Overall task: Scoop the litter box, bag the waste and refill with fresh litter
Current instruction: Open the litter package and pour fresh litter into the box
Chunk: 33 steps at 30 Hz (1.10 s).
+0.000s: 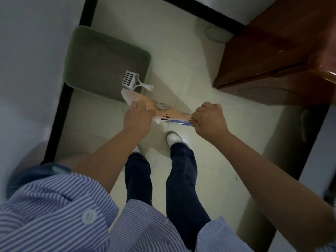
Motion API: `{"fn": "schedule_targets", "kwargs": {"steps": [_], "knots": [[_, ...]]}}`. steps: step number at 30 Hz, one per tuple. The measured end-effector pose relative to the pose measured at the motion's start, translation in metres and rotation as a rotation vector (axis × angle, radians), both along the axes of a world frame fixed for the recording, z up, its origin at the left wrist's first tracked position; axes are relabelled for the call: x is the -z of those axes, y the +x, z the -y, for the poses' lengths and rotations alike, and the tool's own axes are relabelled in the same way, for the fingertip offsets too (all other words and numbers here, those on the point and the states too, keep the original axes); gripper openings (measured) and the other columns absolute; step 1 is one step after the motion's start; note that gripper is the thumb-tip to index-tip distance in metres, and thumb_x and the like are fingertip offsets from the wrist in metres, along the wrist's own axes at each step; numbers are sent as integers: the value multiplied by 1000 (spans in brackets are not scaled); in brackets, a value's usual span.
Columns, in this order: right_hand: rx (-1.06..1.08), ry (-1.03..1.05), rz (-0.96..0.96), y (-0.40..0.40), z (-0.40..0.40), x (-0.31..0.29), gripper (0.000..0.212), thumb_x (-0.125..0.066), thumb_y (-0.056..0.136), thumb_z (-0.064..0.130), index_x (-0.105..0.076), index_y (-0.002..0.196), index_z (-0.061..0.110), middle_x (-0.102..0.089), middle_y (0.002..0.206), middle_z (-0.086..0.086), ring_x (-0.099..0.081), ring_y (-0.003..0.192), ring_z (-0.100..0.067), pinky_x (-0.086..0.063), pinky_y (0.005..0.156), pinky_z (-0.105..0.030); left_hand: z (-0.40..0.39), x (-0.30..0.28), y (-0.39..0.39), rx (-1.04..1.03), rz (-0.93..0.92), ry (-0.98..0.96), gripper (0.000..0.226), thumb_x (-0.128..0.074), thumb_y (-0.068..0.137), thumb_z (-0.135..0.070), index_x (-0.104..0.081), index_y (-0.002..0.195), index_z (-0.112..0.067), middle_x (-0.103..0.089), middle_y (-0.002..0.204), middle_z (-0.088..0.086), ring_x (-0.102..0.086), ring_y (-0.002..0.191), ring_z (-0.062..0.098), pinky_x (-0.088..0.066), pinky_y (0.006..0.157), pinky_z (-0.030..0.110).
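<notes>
- Bag [169,113] hangs between both hands, long axis left to right, just beside the litter box [107,64].
- Left hand [137,118] and right hand [209,119] each have fingers curled tight on an end.
- Scoop [131,81] rests in the box; left hand is nearer.

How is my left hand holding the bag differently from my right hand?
The left hand holds the orange bag at its upper end, nearer the green litter box, with its fingers curled over the edge. The right hand is a tight fist that grips the bag's other end, where the blue print shows, further from the box. Both grip the same bag and hold it above the floor.
</notes>
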State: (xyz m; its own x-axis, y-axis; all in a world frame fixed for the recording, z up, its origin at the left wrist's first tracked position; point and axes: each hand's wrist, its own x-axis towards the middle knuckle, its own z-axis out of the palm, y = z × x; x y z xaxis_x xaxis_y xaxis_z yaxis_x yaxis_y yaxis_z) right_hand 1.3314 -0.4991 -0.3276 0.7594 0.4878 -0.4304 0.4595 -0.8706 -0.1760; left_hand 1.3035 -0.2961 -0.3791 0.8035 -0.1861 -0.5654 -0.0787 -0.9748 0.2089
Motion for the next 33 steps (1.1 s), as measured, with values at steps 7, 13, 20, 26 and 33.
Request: {"fn": "schedule_targets", "kwargs": {"steps": [7, 13, 20, 26, 33], "knots": [[-43, 4, -14, -21, 38, -3, 21, -84, 47, 9, -62, 47, 10, -56, 44, 0, -58, 50, -24, -28, 60, -26, 18, -10, -35, 268, 154, -156, 13, -75, 49, 1, -69, 54, -9, -62, 56, 7, -60, 65, 27, -48, 51, 26], [-286, 68, 23, -13, 21, -44, 9, -62, 69, 8, -69, 67, 2, -64, 63, -12, -60, 68, -32, -27, 63, -30, 27, -59, -97, 68, 175, -225, 29, -93, 34, -7, -67, 49, -9, -63, 49, 4, -61, 46, 20, -51, 49, 21], [-883, -121, 10, -54, -79, -103, 28, -45, 94, 21, -61, 115, 12, -58, 112, -10, -44, 113, -28, -34, 92, -37, 16, -135, -218, -414, 334, -33, 18, -84, 61, -7, -67, 61, -2, -63, 54, 10, -58, 52, 28, -40, 45, 22], [-1414, -21, 160, -179, -126, -153, 25, -48, 92, 17, -63, 112, 13, -57, 113, -5, -43, 113, -25, -31, 93, -37, 63, -180, -366, -1019, 173, 202, 15, -53, 91, -10, -65, 100, -4, -65, 93, 15, -56, 95, 32, -38, 70, 37], [-1858, 208, 426, -399, -91, -228, 24, -58, 86, 25, -67, 103, 11, -61, 106, -8, -51, 106, -26, -40, 90, -36, 172, -254, -556, -1462, -27, 534, 26, -45, 91, -9, -59, 113, -9, -61, 110, 9, -52, 104, 25, -33, 72, 30]]}}
